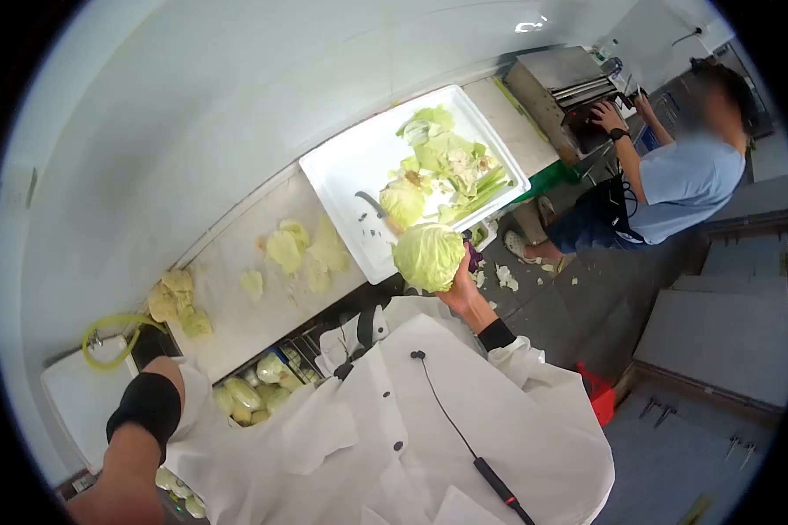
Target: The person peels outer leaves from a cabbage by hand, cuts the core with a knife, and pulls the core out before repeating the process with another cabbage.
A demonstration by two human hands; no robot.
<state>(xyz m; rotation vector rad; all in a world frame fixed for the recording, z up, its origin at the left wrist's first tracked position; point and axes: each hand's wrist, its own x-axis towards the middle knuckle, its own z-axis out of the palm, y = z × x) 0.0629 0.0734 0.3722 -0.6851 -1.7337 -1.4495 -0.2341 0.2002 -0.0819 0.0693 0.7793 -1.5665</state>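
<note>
My right hand (460, 291) is closed around the underside of a round, pale green cabbage (429, 256), held up at the near edge of a white tray (333, 171). Inside the tray lie a second cabbage (402, 203), loose cabbage leaves (451, 157) and a dark curved tool (369, 203) that resembles a knife. Dark scraps are scattered beside the tool. Down at the lower left, my left hand (114, 500) is partly cut off by the view's dark border. Its fingers do not show.
Loose leaves (289, 248) lie on the pale counter (223, 324). Below it, a crate (291, 354) holds several cabbages (245, 395). A yellow hose (105, 360) hangs at a sink (74, 394). Scraps (506, 278) litter the floor. Another person (687, 179) stands right, hands near a metal appliance.
</note>
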